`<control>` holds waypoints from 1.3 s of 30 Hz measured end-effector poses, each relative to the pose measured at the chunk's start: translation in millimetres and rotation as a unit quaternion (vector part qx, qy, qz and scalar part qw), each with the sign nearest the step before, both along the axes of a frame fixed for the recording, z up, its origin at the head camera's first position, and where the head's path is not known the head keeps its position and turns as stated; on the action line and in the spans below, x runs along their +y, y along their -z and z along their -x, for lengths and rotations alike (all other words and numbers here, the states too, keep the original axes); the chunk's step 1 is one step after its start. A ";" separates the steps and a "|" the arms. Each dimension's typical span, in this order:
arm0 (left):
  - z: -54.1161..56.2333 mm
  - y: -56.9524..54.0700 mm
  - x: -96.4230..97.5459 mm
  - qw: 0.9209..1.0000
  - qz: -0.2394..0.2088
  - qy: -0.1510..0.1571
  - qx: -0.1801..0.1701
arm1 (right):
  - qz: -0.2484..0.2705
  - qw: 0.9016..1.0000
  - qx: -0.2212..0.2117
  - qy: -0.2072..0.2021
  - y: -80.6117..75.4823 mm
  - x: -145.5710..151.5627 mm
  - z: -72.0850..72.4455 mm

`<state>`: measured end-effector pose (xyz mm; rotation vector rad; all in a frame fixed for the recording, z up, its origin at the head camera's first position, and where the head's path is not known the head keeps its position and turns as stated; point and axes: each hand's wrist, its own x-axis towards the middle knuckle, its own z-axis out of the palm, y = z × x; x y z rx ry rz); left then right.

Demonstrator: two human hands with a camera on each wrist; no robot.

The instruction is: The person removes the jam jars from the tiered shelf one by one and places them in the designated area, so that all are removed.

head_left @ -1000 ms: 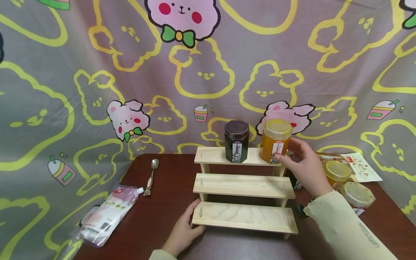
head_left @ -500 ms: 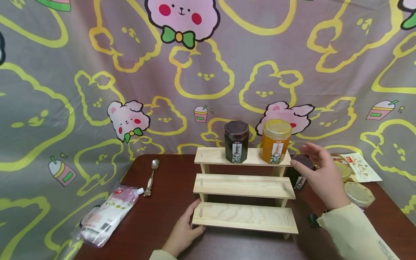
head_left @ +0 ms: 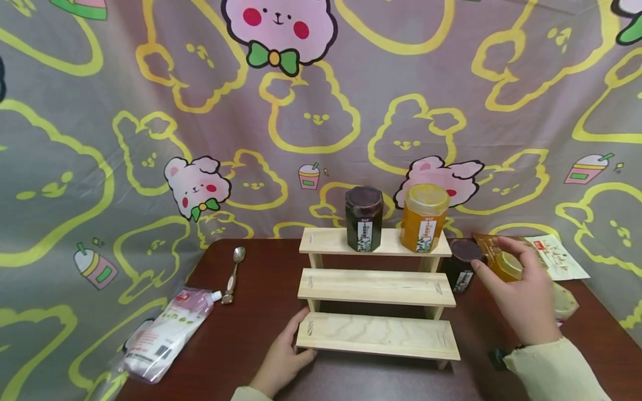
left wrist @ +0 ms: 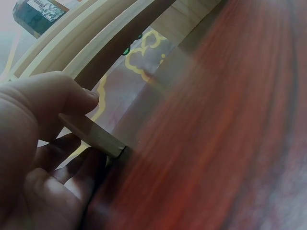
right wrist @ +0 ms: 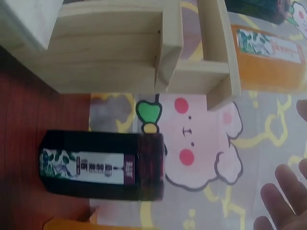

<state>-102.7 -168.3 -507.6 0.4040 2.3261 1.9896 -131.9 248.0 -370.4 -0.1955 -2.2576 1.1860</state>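
Note:
A three-tier wooden shelf [head_left: 376, 287] stands on the table. Its top tier bears a dark jar [head_left: 363, 220] and an orange jar [head_left: 423, 220] with a yellow lid, both upright. My left hand [head_left: 283, 353] grips the left end of the shelf's lowest tier, its thumb in front and fingers around the support [left wrist: 96, 136] in the left wrist view. To the right of the shelf, my right hand [head_left: 529, 298] holds nothing, fingers apart. Beside it stand a second dark jar [head_left: 463, 264] and, partly hidden behind the hand, a yellow-lidded jar [head_left: 505, 268].
Another pale-lidded jar [head_left: 565, 302] shows past my right hand. A flat packet [head_left: 559, 259] lies at the back right. On the left are a spoon [head_left: 233, 278] and a spouted pouch [head_left: 168, 334]. Patterned cloth [head_left: 316, 128] hangs behind the table.
My right hand has let go of the orange jar, which stays on the top tier. It has moved right and down toward the jars on the table. My left hand has stayed put.

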 end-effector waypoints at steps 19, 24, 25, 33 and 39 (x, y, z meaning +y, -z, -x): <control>1.1 2.4 -0.6 1.000 0.010 -0.003 0.008 | 0.105 0.985 -0.001 0.135 18.3 31.9 -11.9; 2.2 2.8 -0.6 1.000 0.020 -0.007 -0.008 | 0.105 0.977 0.004 0.186 34.3 35.6 -15.4; 2.3 3.0 -0.7 1.000 0.023 -0.009 -0.011 | 0.104 0.975 0.014 0.195 37.8 36.0 -15.9; 3.8 5.1 -1.6 0.999 0.040 -0.013 -0.016 | 0.108 0.969 0.068 0.214 59.7 41.3 -18.5; 3.1 4.7 -1.4 0.999 0.038 -0.016 -0.016 | 0.157 0.966 0.026 0.205 69.6 46.0 -18.6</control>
